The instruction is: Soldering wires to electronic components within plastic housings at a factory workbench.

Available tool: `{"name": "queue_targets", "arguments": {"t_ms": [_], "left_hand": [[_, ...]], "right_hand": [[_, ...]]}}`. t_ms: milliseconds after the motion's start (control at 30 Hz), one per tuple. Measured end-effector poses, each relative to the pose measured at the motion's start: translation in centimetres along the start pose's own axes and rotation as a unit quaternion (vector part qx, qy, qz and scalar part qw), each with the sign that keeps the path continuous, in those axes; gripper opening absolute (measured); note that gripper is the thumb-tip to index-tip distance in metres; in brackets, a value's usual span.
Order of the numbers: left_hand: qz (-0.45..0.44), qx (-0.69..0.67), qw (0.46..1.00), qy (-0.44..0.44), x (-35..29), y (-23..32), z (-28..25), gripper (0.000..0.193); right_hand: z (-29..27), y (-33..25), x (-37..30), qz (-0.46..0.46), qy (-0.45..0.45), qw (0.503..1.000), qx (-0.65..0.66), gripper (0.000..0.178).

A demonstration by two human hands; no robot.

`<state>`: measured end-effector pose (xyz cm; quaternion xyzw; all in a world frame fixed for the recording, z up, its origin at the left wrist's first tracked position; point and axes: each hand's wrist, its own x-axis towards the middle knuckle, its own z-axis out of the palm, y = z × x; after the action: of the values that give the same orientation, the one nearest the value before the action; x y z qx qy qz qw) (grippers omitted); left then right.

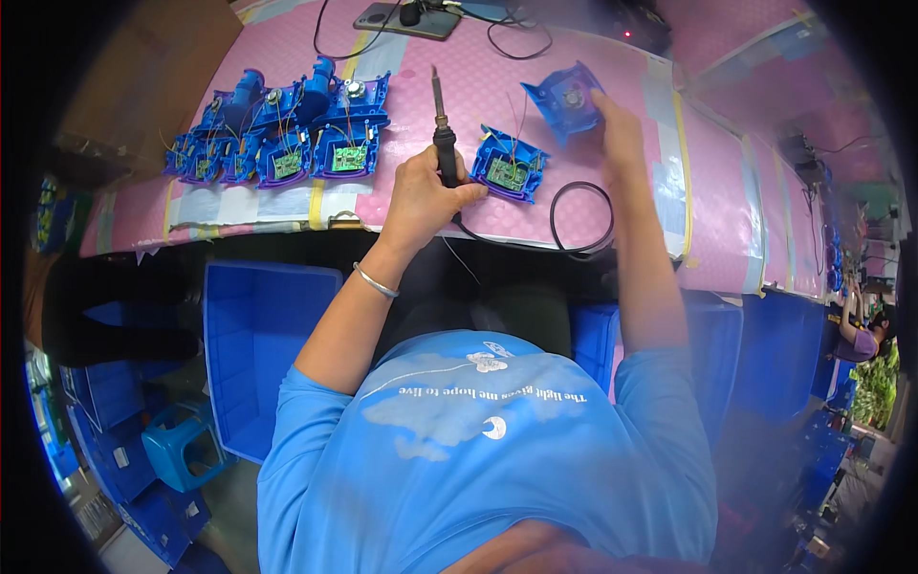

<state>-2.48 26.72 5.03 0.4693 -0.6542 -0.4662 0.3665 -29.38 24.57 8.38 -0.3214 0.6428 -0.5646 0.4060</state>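
Observation:
My left hand (424, 199) is closed around the black handle of a soldering iron (444, 143), its tip pointing up and away from me. In my right hand (620, 129), slightly blurred, is a blue plastic housing half (568, 103) with a round part like a small speaker inside; my fingers grip its right edge, and I cannot tell whether it touches the table. Between my hands, a second blue housing half (508, 168) lies near the table's front edge, holding a green circuit board. Thin wires rise from it.
At the left of the pink-covered table (440, 225), several blue housings (287, 134) with boards and wires stand in rows. A phone (406, 21) lies at the back. The iron's black cable (581, 184) loops near the front edge. Below stand a blue crate (273, 354) and a stool (182, 448).

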Motion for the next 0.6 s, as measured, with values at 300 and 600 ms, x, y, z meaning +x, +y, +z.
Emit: {"name": "queue_targets", "arguments": {"t_ms": [300, 600], "left_hand": [[0.023, -0.028, 0.999, 0.022, -0.5, -0.5, 0.1, 0.034], [0.081, -0.102, 0.986, 0.1, -1.7, -1.7, 0.5, 0.038]], "right_hand": [[0.7, 2.2, 5.1, -0.148, -0.134, 0.934, -0.298, 0.044], [7.5, 2.0, -0.5, -0.238, 0.039, 0.896, -0.373, 0.059]]}}
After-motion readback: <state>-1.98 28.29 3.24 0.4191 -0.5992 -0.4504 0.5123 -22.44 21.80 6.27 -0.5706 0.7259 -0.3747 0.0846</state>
